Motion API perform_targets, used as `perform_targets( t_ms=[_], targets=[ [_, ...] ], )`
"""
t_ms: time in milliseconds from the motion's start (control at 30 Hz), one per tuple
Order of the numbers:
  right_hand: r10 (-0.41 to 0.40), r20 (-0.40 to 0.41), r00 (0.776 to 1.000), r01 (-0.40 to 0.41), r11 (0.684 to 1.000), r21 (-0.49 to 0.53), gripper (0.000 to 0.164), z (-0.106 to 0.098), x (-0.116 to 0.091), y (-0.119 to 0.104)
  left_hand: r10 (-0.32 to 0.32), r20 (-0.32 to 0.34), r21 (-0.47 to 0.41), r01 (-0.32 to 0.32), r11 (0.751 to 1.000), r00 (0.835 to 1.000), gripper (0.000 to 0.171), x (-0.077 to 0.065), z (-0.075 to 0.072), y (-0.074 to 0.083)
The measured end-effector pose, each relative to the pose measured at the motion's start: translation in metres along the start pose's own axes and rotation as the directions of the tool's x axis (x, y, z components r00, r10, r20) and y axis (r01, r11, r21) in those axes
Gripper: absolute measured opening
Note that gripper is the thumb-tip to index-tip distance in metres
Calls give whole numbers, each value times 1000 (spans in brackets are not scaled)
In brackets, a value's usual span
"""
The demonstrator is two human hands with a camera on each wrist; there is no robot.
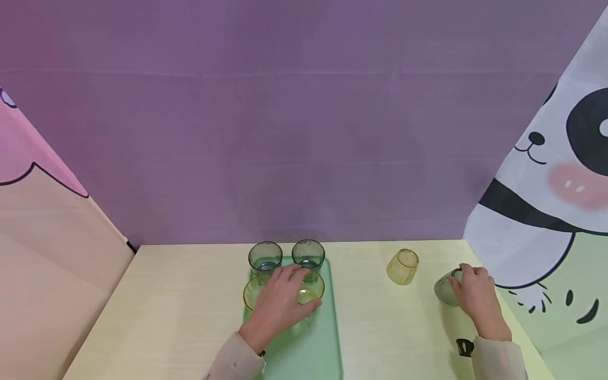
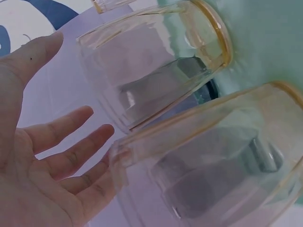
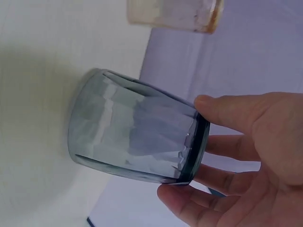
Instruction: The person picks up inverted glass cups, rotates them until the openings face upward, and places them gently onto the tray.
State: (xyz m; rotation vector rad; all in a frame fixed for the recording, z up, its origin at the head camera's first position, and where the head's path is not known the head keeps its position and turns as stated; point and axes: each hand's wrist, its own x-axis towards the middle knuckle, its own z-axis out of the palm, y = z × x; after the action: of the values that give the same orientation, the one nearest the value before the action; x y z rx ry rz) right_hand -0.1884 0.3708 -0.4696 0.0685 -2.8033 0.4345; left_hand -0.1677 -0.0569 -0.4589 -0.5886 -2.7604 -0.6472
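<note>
My left hand [image 1: 280, 303] is over the green tray [image 1: 328, 343], fingers spread and thumb apart, beside two upright yellow glasses, the right one [image 1: 311, 289] and the left one [image 1: 252, 296]. In the left wrist view its fingers [image 2: 73, 158] are loosely bent near the rims; whether a fingertip touches a glass is unclear. On the right, my right hand [image 1: 477, 301] grips a grey glass [image 3: 137, 130] by its thick base, thumb on one side and fingers on the other. This glass is upside down, mouth towards the table.
Two grey glasses, one left [image 1: 265, 257] and one right [image 1: 309, 254], stand upright at the tray's far end. Another yellow glass [image 1: 402, 268] is upside down on the pale table [image 1: 375, 327], left of my right hand. A purple cloth [image 1: 304, 132] hangs behind the table.
</note>
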Motion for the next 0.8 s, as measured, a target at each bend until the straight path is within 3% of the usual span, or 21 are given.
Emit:
perform_targets(
  t_ms=[167,400,600,800],
  targets=[
    [-28,3,1000,28,997,67,46,-8,-4,-13,26,-44,-11,-27,1000,999,62,-4,-4,2],
    [-7,76,997,-7,982,189,51,-22,-12,-36,25,-51,-47,-27,999,998,62,-10,-10,4],
    [-43,19,999,37,970,241,48,-27,-19,-52,1,-38,-77,-4,997,999,60,-13,-14,6],
    [-41,17,999,32,930,365,45,-30,-27,-71,-21,-22,-116,18,993,1000,60,-16,-17,8]
  ],
)
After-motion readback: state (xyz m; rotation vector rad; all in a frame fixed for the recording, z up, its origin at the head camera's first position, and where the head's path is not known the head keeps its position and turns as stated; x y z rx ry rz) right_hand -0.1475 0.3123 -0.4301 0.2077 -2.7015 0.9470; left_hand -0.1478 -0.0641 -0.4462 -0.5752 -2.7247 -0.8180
